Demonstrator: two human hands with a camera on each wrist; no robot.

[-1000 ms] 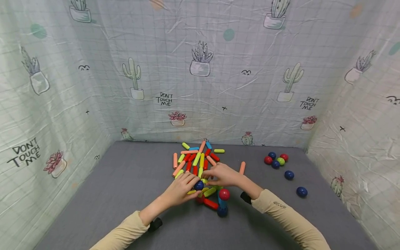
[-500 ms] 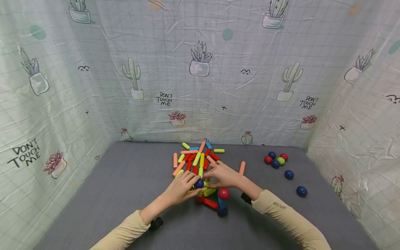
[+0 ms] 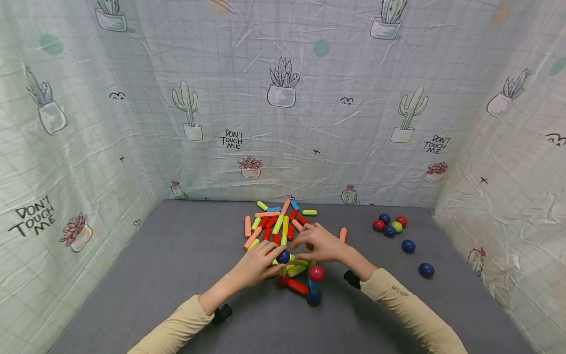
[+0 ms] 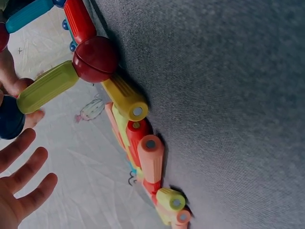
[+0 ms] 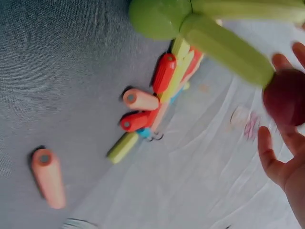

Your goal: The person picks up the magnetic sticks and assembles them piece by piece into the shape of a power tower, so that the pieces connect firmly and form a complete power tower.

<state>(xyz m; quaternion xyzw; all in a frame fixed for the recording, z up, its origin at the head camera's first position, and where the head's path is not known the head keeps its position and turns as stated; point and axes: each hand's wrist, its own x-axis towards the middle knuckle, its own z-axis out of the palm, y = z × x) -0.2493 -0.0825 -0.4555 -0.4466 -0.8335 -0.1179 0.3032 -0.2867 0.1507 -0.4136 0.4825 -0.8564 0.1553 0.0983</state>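
My left hand [image 3: 256,265] pinches a dark blue ball [image 3: 283,256] at the top of a ball-and-stick magnetic build. From that ball a yellow-green stick [image 4: 47,86] slopes down to a red ball [image 4: 95,59] on the table. My right hand [image 3: 325,246] has its fingers round another red ball [image 5: 286,98], at the raised end of a green stick [image 5: 226,47]. That stick rises from a green ball [image 5: 159,16]. Nearer me, a red stick [image 3: 298,287] runs to a blue ball [image 3: 314,297], with an upright light blue stick [image 3: 313,288] topped by a red ball [image 3: 316,273].
Loose magnetic sticks [image 3: 277,223] in several colours lie heaped behind the build. One pink stick [image 3: 343,235] lies apart, beyond my right hand. Several loose balls [image 3: 389,231] sit at the right of the grey table [image 3: 177,255]. A printed curtain [image 3: 283,147] encloses the back and sides.
My right hand has moved slightly up and right, and a red ball now shows under its fingers. The blue ball in my left hand has risen a little.
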